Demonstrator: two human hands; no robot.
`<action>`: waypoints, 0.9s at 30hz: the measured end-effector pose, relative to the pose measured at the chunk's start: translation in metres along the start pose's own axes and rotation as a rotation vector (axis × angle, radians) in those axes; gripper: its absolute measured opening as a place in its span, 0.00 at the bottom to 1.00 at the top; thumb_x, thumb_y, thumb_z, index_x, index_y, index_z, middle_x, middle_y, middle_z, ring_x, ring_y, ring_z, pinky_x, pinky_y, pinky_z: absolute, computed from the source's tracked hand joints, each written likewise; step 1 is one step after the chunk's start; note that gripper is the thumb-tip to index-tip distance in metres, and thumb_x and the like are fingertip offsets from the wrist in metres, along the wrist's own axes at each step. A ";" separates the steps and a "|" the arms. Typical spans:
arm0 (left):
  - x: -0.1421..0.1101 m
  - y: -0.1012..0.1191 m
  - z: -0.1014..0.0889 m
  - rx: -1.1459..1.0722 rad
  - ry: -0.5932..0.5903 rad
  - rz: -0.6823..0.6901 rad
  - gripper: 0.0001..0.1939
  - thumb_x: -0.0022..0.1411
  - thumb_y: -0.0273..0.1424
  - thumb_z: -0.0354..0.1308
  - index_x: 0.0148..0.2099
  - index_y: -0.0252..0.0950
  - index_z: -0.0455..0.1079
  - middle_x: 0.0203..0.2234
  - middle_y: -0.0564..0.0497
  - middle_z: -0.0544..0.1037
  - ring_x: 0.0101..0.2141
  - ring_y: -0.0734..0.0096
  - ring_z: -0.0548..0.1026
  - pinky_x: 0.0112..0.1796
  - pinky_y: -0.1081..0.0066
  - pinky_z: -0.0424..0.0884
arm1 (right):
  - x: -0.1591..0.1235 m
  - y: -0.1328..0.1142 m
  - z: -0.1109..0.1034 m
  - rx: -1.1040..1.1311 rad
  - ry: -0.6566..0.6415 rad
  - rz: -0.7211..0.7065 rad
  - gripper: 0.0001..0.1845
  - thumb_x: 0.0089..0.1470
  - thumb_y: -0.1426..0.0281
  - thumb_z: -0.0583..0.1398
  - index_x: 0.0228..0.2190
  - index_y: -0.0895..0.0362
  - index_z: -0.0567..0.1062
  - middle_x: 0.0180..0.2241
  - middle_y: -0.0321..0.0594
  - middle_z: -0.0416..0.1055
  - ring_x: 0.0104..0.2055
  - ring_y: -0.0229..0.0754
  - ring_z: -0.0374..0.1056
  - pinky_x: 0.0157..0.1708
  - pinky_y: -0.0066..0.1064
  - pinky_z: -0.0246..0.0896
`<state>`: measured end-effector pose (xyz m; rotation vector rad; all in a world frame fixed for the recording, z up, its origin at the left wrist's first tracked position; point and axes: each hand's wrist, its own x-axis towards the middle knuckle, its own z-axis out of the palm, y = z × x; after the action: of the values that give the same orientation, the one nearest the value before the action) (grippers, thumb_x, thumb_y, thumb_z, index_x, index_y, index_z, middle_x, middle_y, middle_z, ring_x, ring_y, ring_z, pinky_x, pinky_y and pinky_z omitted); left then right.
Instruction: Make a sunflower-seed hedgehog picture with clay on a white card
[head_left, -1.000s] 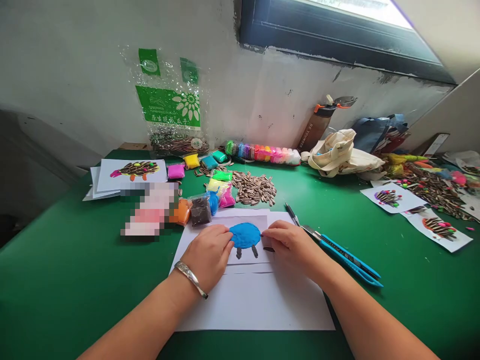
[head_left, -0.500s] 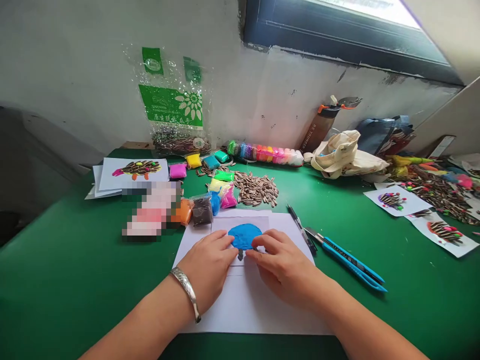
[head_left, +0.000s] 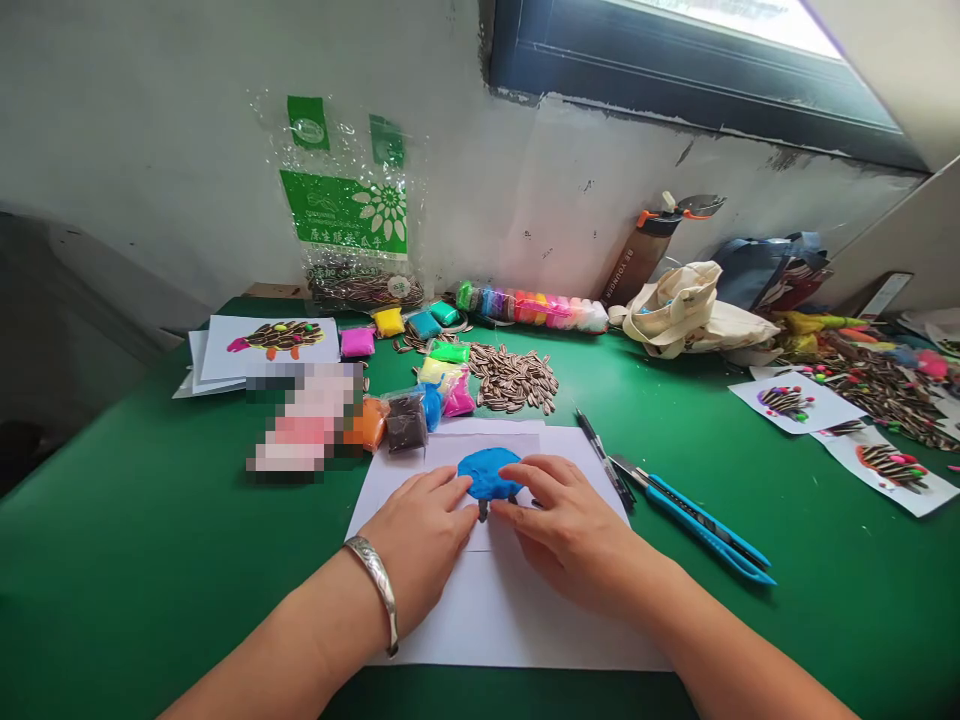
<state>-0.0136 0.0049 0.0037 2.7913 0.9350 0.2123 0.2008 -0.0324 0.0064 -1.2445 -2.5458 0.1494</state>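
A flat, rounded piece of blue modelling clay (head_left: 487, 472) lies on white paper (head_left: 480, 610), with small dark clay pieces (head_left: 483, 510) at its lower edge. My left hand (head_left: 420, 535), a silver bangle at its wrist, rests on the paper with fingers stretched toward the clay's left side. From the right, my right hand (head_left: 562, 510) reaches in with curved, parted fingers. Its index finger lies over the right part of the blue clay; the thumb is lower, close to the dark pieces. Part of the clay's right edge is hidden by these fingers.
Right of the paper lie a black pen (head_left: 604, 460) and a blue craft knife (head_left: 697, 520), blade showing. Beyond are sunflower seeds (head_left: 517, 378) and bagged clay, including a dark pack (head_left: 406, 425). Finished pictures (head_left: 274, 345) sit left; a brown bottle (head_left: 637, 255) leans at the back.
My right index finger has moved left and up, further over the blue clay. My left hand has shifted very slightly. The clay stays on the paper.
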 end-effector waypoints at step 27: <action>-0.005 0.003 0.001 0.038 0.027 -0.014 0.08 0.61 0.23 0.53 0.39 0.37 0.73 0.44 0.43 0.75 0.51 0.51 0.67 0.47 0.50 0.68 | -0.001 0.010 -0.004 0.064 0.104 0.054 0.19 0.54 0.78 0.55 0.45 0.51 0.73 0.49 0.46 0.67 0.52 0.49 0.59 0.48 0.45 0.59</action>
<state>-0.0156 -0.0003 0.0027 2.8224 0.9752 0.2330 0.2103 -0.0269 0.0076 -1.2637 -2.4022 0.1718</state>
